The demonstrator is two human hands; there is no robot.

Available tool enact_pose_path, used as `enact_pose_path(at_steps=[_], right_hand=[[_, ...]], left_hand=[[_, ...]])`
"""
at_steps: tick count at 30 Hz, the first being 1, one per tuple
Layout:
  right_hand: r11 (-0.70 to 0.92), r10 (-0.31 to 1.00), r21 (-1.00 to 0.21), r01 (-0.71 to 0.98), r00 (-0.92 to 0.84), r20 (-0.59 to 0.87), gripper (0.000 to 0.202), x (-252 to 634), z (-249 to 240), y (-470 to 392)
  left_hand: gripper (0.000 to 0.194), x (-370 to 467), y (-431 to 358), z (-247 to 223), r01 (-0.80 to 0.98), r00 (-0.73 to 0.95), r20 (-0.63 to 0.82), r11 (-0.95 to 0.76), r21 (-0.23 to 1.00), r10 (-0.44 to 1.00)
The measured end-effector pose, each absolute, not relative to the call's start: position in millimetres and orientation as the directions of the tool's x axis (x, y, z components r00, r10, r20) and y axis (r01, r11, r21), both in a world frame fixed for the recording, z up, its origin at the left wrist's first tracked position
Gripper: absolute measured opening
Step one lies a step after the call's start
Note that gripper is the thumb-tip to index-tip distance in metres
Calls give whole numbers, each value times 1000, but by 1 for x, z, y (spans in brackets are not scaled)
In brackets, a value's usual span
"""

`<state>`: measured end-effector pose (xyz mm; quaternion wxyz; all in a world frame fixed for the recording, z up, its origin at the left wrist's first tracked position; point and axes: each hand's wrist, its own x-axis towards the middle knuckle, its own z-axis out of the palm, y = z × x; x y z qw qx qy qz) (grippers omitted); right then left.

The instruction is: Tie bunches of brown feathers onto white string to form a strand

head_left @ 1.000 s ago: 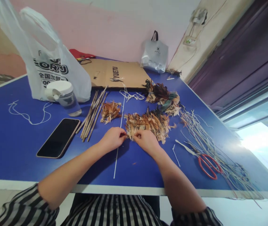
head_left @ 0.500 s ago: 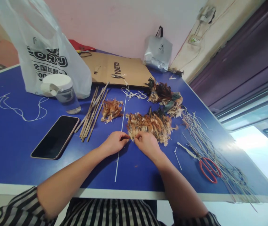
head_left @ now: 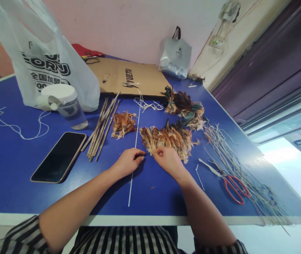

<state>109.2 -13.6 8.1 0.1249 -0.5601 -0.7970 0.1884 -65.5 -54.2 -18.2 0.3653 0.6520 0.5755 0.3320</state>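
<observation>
A wide row of brown and tan feathers (head_left: 170,139) lies on the blue table, its pale ends toward me. At its lower left edge, my right hand (head_left: 167,158) is closed, thumb and fingers pinched at the feather ends; what exactly they grip is too small to tell. My left hand (head_left: 130,161) is just left of the row, fingertips pressed together, and anything between them is hidden. A smaller orange-brown feather bundle (head_left: 124,124) tied with white string lies beyond my left hand. Darker feather bundles (head_left: 183,104) lie behind the row.
Thin sticks (head_left: 102,130), a black phone (head_left: 59,157), a lidded cup (head_left: 72,111) and a white plastic bag (head_left: 52,67) are at the left. Cardboard (head_left: 137,77) and a silver bag (head_left: 175,58) stand behind. Red-handled scissors (head_left: 236,189) and loose cords (head_left: 227,155) lie right.
My hands have moved slightly apart, the right one shifting a little rightward along the feather ends. The view has shifted slightly.
</observation>
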Motion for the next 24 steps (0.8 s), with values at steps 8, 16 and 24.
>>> enact_pose_path(at_steps=[8,16,24], right_hand=[[270,928,-608,747,-370,-41,13,123,22,-8],[379,900,-645,664,-427,89,20,104,14,-10],[336,939,-320,886,-343,34,24,79,-3,-7]], left_hand=[[32,-59,-54,-20,133,40,-174,168,977,984],[30,-57,-48,-17,-120,-24,-258,253,960,966],[36,-60,-52,-18,-321,153,-383,413,853,911]])
